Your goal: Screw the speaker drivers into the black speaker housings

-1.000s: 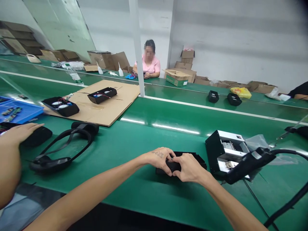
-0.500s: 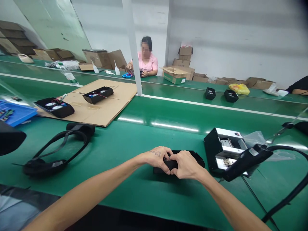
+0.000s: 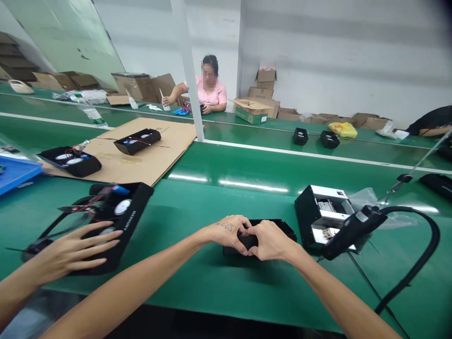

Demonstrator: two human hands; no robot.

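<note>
Both my hands are closed on a black speaker housing [image 3: 284, 229] lying on the green bench in front of me. My left hand [image 3: 231, 234] grips it from the left, with thumb and fingers bent over its near wall. From the right, my right hand [image 3: 270, 240] holds the same wall, its fingers meeting those of the left. Whatever small part is between the fingertips is hidden. Just right of the housing stands a black and white bench machine [image 3: 323, 219].
At the left a co-worker's hand [image 3: 81, 249] rests on another black housing [image 3: 136, 212] with wires and round discs, partly over a headset. Two more wired housings lie on a cardboard sheet [image 3: 148, 172]. A black cylindrical tool [image 3: 353, 233] hangs at right. A person in pink [image 3: 212, 94] sits opposite.
A co-worker's hand and a wired black housing have come in at the left, over the headset. The person opposite has reached for a white bottle. My hands keep their grip.
</note>
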